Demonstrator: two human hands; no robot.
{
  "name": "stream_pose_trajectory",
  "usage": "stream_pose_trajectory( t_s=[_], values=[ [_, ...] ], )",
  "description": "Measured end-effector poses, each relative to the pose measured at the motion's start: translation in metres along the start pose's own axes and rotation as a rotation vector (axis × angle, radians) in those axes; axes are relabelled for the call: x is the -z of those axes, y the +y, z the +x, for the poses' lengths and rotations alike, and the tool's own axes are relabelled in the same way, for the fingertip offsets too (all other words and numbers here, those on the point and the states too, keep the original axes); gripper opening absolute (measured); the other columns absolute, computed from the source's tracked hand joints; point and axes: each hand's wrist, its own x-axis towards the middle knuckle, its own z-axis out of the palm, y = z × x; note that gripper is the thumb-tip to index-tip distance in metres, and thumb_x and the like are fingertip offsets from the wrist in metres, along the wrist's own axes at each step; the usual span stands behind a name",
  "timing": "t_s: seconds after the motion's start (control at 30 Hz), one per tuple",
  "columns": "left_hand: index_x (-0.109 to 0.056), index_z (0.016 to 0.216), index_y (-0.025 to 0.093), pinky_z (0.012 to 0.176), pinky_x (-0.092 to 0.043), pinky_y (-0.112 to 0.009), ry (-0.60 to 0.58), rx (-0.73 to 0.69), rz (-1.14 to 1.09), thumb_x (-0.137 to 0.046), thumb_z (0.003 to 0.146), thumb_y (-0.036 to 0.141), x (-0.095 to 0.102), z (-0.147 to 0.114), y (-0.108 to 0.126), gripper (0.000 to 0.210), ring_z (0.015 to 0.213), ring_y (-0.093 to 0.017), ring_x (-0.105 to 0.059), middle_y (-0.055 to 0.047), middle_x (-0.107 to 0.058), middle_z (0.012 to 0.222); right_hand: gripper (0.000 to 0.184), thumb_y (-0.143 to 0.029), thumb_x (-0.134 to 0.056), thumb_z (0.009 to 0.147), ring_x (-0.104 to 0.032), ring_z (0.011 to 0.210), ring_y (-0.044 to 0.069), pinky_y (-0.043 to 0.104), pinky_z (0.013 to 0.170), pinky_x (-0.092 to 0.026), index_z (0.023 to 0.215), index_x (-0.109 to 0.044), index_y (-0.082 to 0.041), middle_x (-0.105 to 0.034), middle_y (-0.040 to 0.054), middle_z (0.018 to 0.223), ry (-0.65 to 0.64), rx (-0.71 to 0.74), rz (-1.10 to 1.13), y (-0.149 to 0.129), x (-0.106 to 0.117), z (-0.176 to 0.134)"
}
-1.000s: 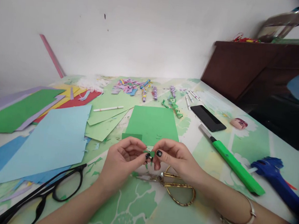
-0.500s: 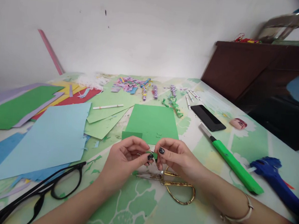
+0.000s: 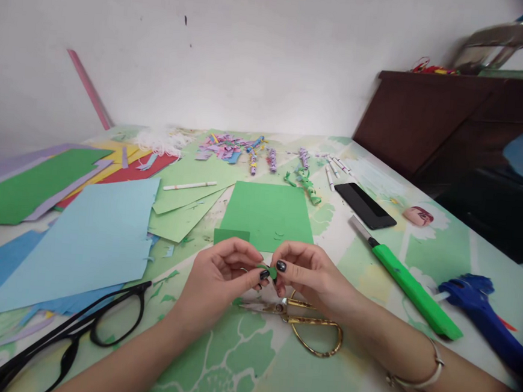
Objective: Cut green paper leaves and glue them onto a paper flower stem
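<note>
Between my two hands is a small piece of green paper (image 3: 272,272), pinched at both sides. My left hand (image 3: 226,272) grips one end with thumb and fingertips, and my right hand (image 3: 303,272) grips the other. The fingers hide most of its shape. Just below the hands lie scissors (image 3: 314,333) with gold handles, flat on the table. Beyond my fingers is a sheet of green paper (image 3: 267,211), with a small darker green piece (image 3: 231,237) at its near left corner.
Black glasses (image 3: 118,317) and light blue paper (image 3: 81,236) lie at left. To the right are a phone (image 3: 364,205), a green-handled knife (image 3: 412,286) and a blue glue gun (image 3: 482,316). Rolled paper pieces (image 3: 304,158), paper scraps (image 3: 222,147) and markers (image 3: 330,178) sit at the back.
Both hands stay in nearly the same place, still pinching the green paper. The bit showing at the right fingertips looks slightly turned.
</note>
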Motion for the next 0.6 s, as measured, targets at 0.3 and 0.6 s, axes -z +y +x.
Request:
stream_pose_trajectory(
  t_s=[0.3, 0.6],
  values=[
    [-0.066, 0.074, 0.016, 0.059, -0.055, -0.022, 0.056, -0.023, 0.043, -0.075, 0.066, 0.019, -0.0015, 0.0003, -0.0003, 0.013, 0.062, -0.015, -0.068, -0.002, -0.071, 0.067, 0.018, -0.031, -0.066, 0.079, -0.057, 0.057, 0.009, 0.023, 0.056, -0.047, 0.081, -0.058, -0.015, -0.059, -0.0003, 0.069, 0.147, 0.117, -0.291, 0.0, -0.0078, -0.002],
    [-0.067, 0.073, 0.018, 0.057, -0.055, -0.021, 0.091, -0.068, 0.103, -0.069, 0.069, 0.013, -0.0045, -0.0037, -0.003, 0.007, 0.057, -0.013, -0.066, 0.001, -0.069, 0.065, 0.002, -0.018, -0.057, 0.081, -0.057, 0.061, 0.011, 0.025, 0.059, -0.048, 0.082, -0.056, -0.017, -0.059, -0.0001, 0.067, 0.162, 0.265, -0.623, 0.0037, -0.0083, -0.0043]
  ],
)
